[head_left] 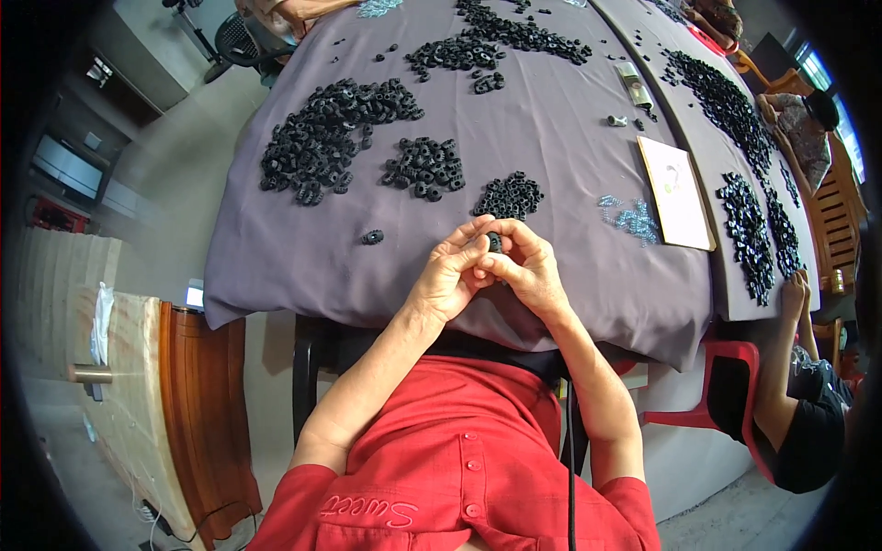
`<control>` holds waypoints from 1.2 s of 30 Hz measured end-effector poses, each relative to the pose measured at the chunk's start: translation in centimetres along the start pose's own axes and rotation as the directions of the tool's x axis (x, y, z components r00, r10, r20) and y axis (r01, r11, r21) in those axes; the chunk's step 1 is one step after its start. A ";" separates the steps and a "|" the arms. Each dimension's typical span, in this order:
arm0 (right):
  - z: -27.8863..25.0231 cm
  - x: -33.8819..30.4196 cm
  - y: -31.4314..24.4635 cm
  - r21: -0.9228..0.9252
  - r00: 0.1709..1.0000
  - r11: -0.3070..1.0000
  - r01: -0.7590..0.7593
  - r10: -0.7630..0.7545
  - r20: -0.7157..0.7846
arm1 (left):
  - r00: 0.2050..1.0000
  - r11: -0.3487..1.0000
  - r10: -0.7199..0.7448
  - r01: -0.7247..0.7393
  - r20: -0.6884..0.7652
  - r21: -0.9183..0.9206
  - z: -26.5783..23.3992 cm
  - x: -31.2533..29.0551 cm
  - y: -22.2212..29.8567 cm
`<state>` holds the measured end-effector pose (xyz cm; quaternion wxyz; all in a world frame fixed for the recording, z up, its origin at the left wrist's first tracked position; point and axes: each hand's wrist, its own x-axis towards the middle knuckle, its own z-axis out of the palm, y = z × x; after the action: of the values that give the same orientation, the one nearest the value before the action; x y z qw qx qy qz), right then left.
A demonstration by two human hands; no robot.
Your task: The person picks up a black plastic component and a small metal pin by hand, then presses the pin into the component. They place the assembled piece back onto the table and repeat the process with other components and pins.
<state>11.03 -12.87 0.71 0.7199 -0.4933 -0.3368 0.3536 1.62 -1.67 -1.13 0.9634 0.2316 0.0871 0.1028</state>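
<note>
My left hand (448,268) and my right hand (529,270) meet above the near edge of the cloth-covered table (317,275). Between their fingertips is a small black ribbed, barrel-shaped part (494,242), pinched from both sides. My fingers hide much of it. Just beyond them lies a pile of small black rings (508,196). One loose black ribbed part (372,237) rests alone to the left. Behind it are a small heap of black ribbed parts (424,168) and a larger heap (322,138).
Light blue small pieces (634,220) lie right of my hands beside a pale flat board (675,193). More black parts (746,230) spread along the right table, where a co-worker's hands (796,292) rest at the edge. A red chair (707,404) stands there. A wooden cabinet (197,404) is at left.
</note>
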 end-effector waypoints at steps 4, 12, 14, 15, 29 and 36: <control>-0.1 0.1 0.2 -0.073 1.000 0.997 -0.010 0.011 0.013 | 0.998 0.997 0.034 -0.030 -0.054 0.075 0.6 -0.1 -0.1; -6.9 -0.5 -4.5 -0.743 0.862 0.665 0.071 -0.415 -0.290 | 0.999 0.998 0.035 -0.037 0.034 0.059 0.2 -0.1 0.0; -9.5 -0.8 -5.7 -0.848 0.793 0.521 -0.095 -0.476 -0.381 | 0.998 0.995 0.049 -0.052 0.029 0.085 -0.1 -0.3 0.0; -10.5 -1.2 -6.1 -0.880 0.787 0.441 -0.176 -0.474 -0.395 | 0.998 0.995 0.050 -0.053 0.032 0.079 -0.1 -0.1 -0.1; -10.9 1.0 -3.2 -0.829 0.838 -0.319 -0.458 -0.466 -0.284 | 0.998 0.984 0.059 -0.056 -0.009 0.172 0.6 -0.6 -0.5; -8.6 0.3 -2.8 -0.986 0.873 -0.025 -0.166 -0.468 -0.135 | 0.718 -0.085 0.634 -0.306 0.289 0.948 1.7 -4.3 5.4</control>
<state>18.81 -17.39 0.97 0.2434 -0.8757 -0.3676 -0.1969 -3.01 1.25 3.38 0.4430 0.7942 0.1646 0.3819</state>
